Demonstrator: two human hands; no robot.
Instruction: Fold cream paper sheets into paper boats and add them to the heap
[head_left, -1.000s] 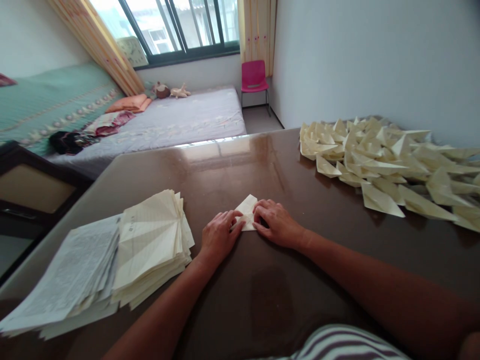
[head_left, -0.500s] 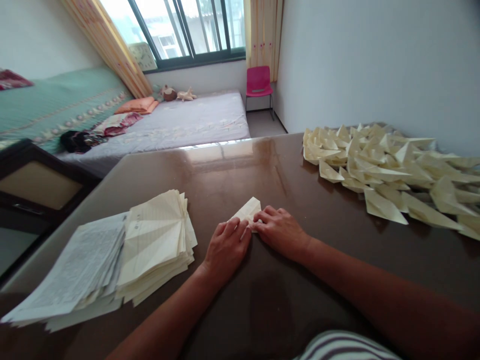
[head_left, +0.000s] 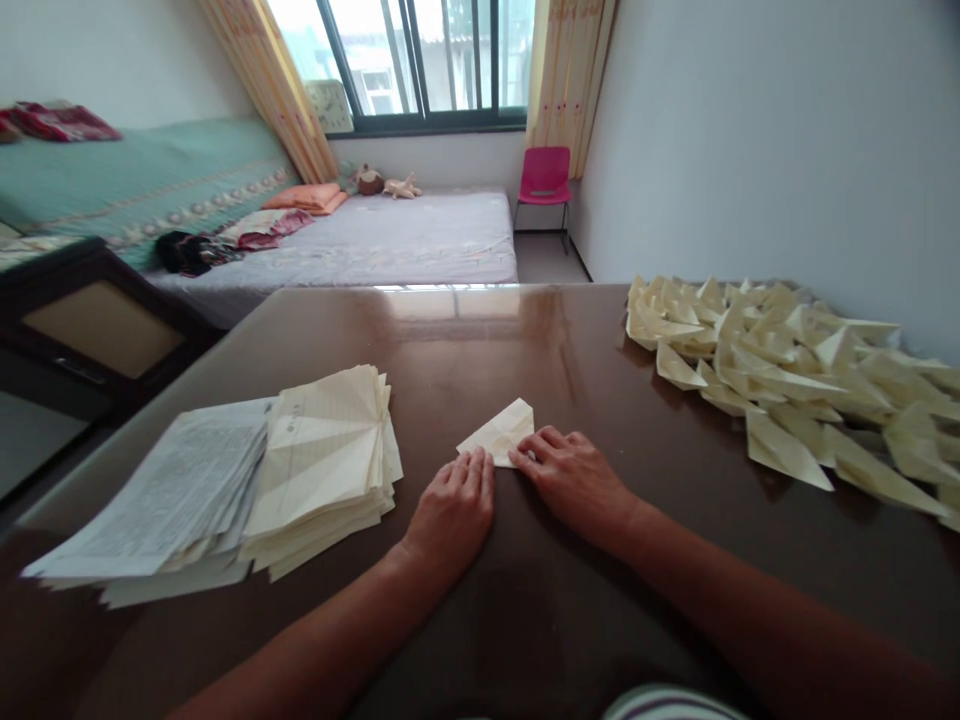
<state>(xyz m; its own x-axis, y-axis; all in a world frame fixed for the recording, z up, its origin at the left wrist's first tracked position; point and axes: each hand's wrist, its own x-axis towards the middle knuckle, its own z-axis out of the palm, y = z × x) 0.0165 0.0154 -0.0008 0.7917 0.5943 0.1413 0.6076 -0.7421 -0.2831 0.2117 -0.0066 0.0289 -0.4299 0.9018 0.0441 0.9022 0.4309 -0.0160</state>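
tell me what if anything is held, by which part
A small, folded, cream paper piece: the left grip touches its near left edge, the right grip its near right corner; pinching is unclear.

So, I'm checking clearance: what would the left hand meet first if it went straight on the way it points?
The folded paper. It lies right at the fingers of the left hand, which seem to touch its near edge, though exact contact is hard to tell.
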